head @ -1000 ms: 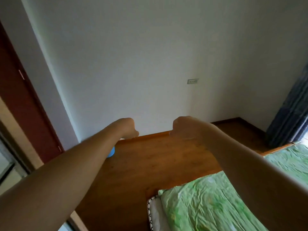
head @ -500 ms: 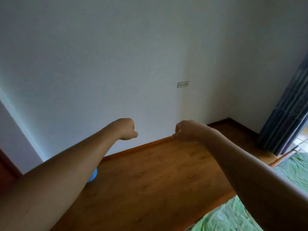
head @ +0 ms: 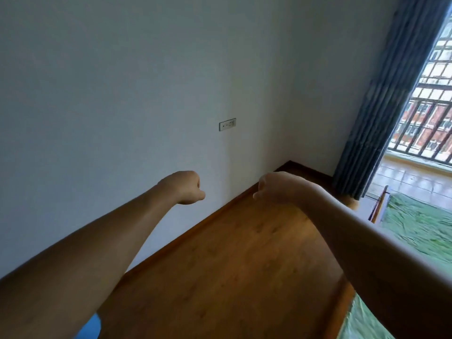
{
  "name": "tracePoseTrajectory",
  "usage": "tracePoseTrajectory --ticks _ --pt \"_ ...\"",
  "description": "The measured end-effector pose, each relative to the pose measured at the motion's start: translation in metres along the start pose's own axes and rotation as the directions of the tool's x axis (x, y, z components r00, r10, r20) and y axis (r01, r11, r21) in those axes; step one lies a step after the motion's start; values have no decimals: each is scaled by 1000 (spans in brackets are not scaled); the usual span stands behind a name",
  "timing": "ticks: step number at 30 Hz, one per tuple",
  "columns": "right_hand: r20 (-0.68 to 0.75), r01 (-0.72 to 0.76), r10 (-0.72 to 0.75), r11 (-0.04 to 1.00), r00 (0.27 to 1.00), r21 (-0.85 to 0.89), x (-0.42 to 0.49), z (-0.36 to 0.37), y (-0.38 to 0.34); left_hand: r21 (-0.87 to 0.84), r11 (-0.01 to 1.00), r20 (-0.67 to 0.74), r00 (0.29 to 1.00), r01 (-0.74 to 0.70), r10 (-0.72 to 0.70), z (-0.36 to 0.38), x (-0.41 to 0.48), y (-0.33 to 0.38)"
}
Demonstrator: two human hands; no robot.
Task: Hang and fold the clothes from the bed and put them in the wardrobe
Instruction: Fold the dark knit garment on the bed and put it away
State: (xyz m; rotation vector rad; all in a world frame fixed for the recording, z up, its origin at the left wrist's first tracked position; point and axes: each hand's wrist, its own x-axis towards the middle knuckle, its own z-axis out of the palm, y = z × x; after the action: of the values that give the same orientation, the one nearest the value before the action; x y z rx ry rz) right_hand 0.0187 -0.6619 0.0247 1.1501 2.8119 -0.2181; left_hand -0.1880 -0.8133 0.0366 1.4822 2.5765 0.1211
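- Blue scrap (head: 89, 326) at the bottom edge, tucked under the left forearm and cut by the frame; too little on show to name.
- At the lower right corner, green sheet (head: 362, 321) of the bed (head: 420, 223), mostly covered by the right forearm; seen again farther off beyond that arm, crumpled, with a wooden end frame (head: 379, 204) at its far end.
- Long axis of the bed hard to judge with so much hidden; visible side rail (head: 341, 304) running from the lower right away toward the window.
- Between bed and wall, wooden floor (head: 232, 253).
- Out over the floor, left hand (head: 182, 188) curled into a fist, back uppermost, nothing in it; fingertips hidden beneath.
- Level with it and a small gap apart, right hand (head: 276, 188), likewise a closed fist with nothing held; fingertips out of sight.
- On the white wall (head: 122, 94) above the hands, socket (head: 227, 124).
- At the right, blue-grey curtain (head: 391, 106), top cut off; beyond it, balcony railing (head: 428, 128), blurred.
- Against half a second ago: view swung right, balcony newly in sight, more of the sheet showing, that scrap lower in frame; fists and the gap between them unchanged.
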Motion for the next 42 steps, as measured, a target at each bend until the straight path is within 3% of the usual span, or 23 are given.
tracePoseTrajectory --ticks 6,14,20,28,34,42 --pt "-40 -167 169 984 985 68 58 -10 -17 7 988 9 988 -155 155 -11 101 -30" --pt "24 -382 381 924 924 33 96 -11 48 -22 926 99 921 -376 376 9 209 35" --pt "48 -487 486 873 873 20 143 -25 144 -69 849 113 842 -524 528 24 299 138" --pt "-53 -537 540 841 840 66 210 -74 300 -89 810 107 803 -579 586 16 442 292" --pt "-74 -625 633 773 770 112 257 -93 402 -62 755 111 747 -653 655 21 544 394" --pt "-83 -735 745 667 662 123 349 -94 557 -55 621 138 610 -782 780 41 707 528"
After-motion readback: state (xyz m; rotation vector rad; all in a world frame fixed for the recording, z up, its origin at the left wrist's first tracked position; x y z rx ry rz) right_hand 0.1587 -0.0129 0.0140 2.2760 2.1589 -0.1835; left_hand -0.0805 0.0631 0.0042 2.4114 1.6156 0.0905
